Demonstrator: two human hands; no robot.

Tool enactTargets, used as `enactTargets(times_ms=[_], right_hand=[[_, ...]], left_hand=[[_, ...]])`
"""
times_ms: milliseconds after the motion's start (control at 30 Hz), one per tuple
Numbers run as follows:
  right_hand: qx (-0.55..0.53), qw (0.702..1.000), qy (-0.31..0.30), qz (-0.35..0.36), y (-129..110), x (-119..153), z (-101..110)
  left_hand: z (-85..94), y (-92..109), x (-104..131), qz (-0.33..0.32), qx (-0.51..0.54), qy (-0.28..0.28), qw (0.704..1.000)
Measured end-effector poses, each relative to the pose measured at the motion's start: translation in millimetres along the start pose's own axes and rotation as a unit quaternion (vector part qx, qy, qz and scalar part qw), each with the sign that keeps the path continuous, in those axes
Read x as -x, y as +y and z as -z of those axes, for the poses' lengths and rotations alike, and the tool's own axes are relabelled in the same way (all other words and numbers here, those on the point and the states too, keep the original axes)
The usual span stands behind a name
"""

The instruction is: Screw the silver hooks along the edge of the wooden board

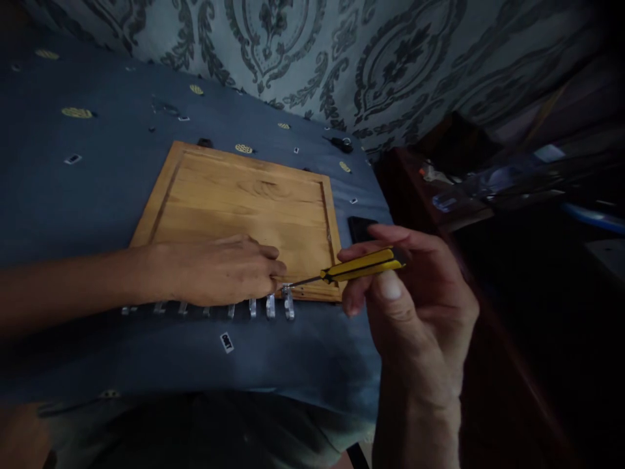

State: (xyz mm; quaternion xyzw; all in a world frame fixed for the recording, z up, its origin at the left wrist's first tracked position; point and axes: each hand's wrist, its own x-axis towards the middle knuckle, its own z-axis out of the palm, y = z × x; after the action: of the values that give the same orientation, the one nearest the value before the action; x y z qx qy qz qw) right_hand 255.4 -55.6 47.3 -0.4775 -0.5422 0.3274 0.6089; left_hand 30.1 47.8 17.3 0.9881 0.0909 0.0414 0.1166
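A wooden framed board [244,202] lies on the blue patterned cloth. Along its near edge sits a row of several small clear pieces [271,306]. My right hand [415,293] holds a yellow and black screwdriver [364,265] between thumb and fingers, its shaft pointing left. The screwdriver's tip is at the rightmost clear piece [289,305], by the board's near right part. My left hand [234,268] rests on the board's near edge, fingers curled and pressed together close to the tip; anything between them is hidden.
A black flat object [364,228] lies right of the board, and a small dark item [340,143] beyond it. Patterned fabric [293,52] rises behind. At the right is a dark reddish wooden edge [415,182] with a clear plastic item [444,200] and clutter.
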Motion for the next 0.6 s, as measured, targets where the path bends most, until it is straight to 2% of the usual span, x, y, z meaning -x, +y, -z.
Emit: enactTargets(times_ms=[67, 133, 367, 600], right_hand=[[0.009, 1.000, -0.027, -0.004, 0, 1, 4], [0.012, 0.999, -0.033, 0.000, -1, 2, 5], [0.007, 0.999, 0.034, 0.017, -3, 1, -6], [0.016, 0.999, -0.039, 0.000, 0, 3, 4]], left_hand=[[2.5, 1, -1, -0.025, -0.006, -0.037, 0.999], [3.5, 1, -2, -0.022, -0.002, -0.044, 0.999], [0.1, -2, 0, -0.030, 0.003, -0.024, 0.999], [1.0, -2, -1, -0.041, -0.008, -0.025, 0.999]])
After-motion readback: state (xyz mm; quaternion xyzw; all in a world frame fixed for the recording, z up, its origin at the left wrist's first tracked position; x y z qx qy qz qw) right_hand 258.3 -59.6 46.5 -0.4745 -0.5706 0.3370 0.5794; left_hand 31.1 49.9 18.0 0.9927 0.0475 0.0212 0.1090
